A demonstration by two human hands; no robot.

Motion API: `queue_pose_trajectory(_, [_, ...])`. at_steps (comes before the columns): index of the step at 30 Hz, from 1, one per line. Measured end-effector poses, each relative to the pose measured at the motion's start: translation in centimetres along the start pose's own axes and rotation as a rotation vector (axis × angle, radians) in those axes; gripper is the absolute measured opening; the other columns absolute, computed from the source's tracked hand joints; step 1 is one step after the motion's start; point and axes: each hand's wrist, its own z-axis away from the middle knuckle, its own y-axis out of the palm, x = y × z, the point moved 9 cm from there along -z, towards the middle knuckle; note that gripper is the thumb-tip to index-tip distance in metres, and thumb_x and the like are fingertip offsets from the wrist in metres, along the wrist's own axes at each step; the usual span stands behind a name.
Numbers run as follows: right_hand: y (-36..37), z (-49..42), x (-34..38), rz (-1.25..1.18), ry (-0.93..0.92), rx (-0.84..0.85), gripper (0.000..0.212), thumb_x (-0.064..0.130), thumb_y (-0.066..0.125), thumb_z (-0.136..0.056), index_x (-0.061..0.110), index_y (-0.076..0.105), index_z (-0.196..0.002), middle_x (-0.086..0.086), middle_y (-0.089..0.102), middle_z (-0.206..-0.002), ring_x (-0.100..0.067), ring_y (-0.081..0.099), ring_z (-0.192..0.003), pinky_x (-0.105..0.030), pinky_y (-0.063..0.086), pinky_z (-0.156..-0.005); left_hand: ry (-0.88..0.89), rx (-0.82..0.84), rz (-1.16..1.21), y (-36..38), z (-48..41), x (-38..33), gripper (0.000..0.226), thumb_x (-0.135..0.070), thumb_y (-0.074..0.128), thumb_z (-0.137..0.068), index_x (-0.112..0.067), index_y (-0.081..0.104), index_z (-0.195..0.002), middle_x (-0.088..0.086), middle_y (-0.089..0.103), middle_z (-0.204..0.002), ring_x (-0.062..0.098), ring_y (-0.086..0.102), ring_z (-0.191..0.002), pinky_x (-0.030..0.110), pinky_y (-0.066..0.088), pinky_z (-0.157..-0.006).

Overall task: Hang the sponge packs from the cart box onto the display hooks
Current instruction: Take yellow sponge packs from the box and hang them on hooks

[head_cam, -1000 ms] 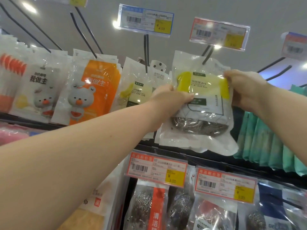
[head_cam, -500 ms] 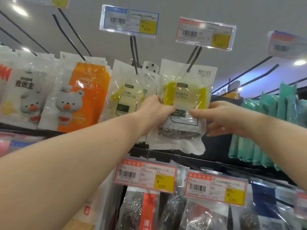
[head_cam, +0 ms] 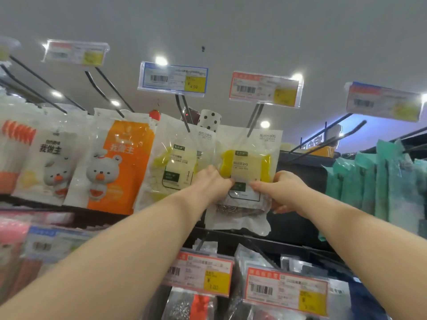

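Center frame crowded: sponge pack [head_cam: 247, 162] on its hook [head_cam: 254, 121], touching neighbour pack [head_cam: 173, 162] on the left. Price tag [head_cam: 265, 88] blocks the hook tip from above. Open dark gap at right, between the pack and the teal packs [head_cam: 381, 185]. Lower tags [head_cam: 286, 289] crowd the bottom.

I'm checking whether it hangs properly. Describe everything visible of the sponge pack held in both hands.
The sponge pack is a clear and white plastic bag holding a yellow sponge behind a label, with a dark metal scourer below. It hangs upright on the hook under the red-edged price tag. The left hand and right hand grip its middle from either side.
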Motion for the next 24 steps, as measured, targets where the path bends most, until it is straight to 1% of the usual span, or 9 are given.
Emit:
queue_pose_trajectory(3, [-0.7,0.6,0.0,0.037,-0.028,-0.025,0.059,0.048,0.068,-0.079,0.016,0.042,-0.12,0.0,0.053,-0.098,-0.018,0.06,-0.087,-0.028,0.05,-0.053,-0.017,-0.002,-0.057,-0.6,1.0,-0.2,0.062,-0.04,0.057,-0.091,-0.006,0.037,-0.14,0.014,0.046,-0.139,0.03,0.046,-0.125,0.035,0.039,-0.093])
queue_pose_trajectory(5, [-1.9,1.4,0.7,0.142,-0.117,-0.141,0.065,0.046,0.07,-0.078,0.016,0.038,-0.127,-0.001,0.052,-0.102,-0.012,0.053,-0.08,-0.024,0.043,-0.052,-0.003,-0.004,-0.092,-1.3,2.1,-0.3,0.064,-0.041,0.055,-0.092,-0.007,0.033,-0.142,0.009,0.048,-0.133,0.025,0.049,-0.119,0.03,0.038,-0.089])
queue_pose_trajectory(7, [-3.0,3.0,2.4,0.29,-0.279,-0.271,0.061,0.043,0.068,-0.081,0.018,0.039,-0.128,-0.003,0.052,-0.114,-0.01,0.048,-0.083,-0.023,0.04,-0.056,0.036,-0.024,-0.136,-2.3,3.3,-0.7,0.058,-0.039,0.056,-0.092,-0.007,0.039,-0.137,0.0,0.054,-0.105,0.014,0.054,-0.091,0.019,0.038,-0.073])
queue_pose_trajectory(8, [-2.9,4.0,3.6,0.368,-0.371,-0.3,0.056,0.042,0.066,-0.083,0.02,0.041,-0.128,-0.003,0.051,-0.119,-0.012,0.049,-0.089,-0.026,0.043,-0.062,0.052,-0.04,-0.163,-2.9,3.9,-0.7,0.056,-0.039,0.057,-0.092,-0.008,0.041,-0.136,0.0,0.055,-0.103,0.013,0.054,-0.089,0.018,0.037,-0.072])
queue_pose_trajectory(9, [-2.4,5.0,4.7,0.429,-0.454,-0.298,0.051,0.041,0.062,-0.085,0.02,0.044,-0.127,-0.003,0.049,-0.122,-0.016,0.05,-0.095,-0.032,0.048,-0.07,0.063,-0.05,-0.189,-3.4,4.7,-0.8,0.058,-0.04,0.058,-0.091,-0.009,0.041,-0.137,0.003,0.056,-0.114,0.017,0.055,-0.101,0.021,0.039,-0.079])
queue_pose_trajectory(12, [0.2,7.7,7.5,0.504,-0.626,-0.184,0.041,0.041,0.056,-0.088,0.019,0.052,-0.123,-0.005,0.051,-0.126,-0.024,0.051,-0.112,-0.044,0.048,-0.091,0.088,-0.082,-0.327,-4.9,7.0,-0.6,0.06,-0.04,0.06,-0.09,-0.01,0.042,-0.138,0.009,0.049,-0.139,0.025,0.048,-0.123,0.033,0.041,-0.096])
queue_pose_trajectory(15, [3.5,10.7,10.5,0.522,-0.732,-0.086,0.04,0.043,0.054,-0.088,0.019,0.056,-0.12,-0.006,0.054,-0.125,-0.027,0.051,-0.113,-0.043,0.045,-0.092,0.101,-0.177,-0.488,-8.1,9.9,0.3,0.053,-0.045,0.06,-0.088,-0.013,0.052,-0.13,0.007,0.053,-0.132,0.025,0.053,-0.113,0.036,0.046,-0.091])
queue_pose_trajectory(18, [7.0,13.5,13.8,0.503,-0.781,-0.001,0.044,0.047,0.052,-0.088,0.02,0.056,-0.122,-0.007,0.054,-0.128,-0.029,0.048,-0.119,-0.046,0.039,-0.098,0.084,-0.224,-0.67,-12.4,12.9,2.3,0.052,-0.049,0.055,-0.089,-0.016,0.051,-0.129,0.007,0.049,-0.132,0.028,0.051,-0.117,0.041,0.044,-0.095])
queue_pose_trajectory(24, [16.2,21.3,22.3,0.389,-0.954,0.148,0.036,0.039,0.055,-0.083,0.016,0.063,-0.111,-0.018,0.058,-0.118,-0.038,0.052,-0.112,-0.047,0.044,-0.092,-0.128,-0.217,-0.931,-24.5,21.5,10.6,0.055,-0.051,0.052,-0.088,-0.011,0.053,-0.125,0.014,0.051,-0.13,0.033,0.05,-0.12,0.045,0.043,-0.099])
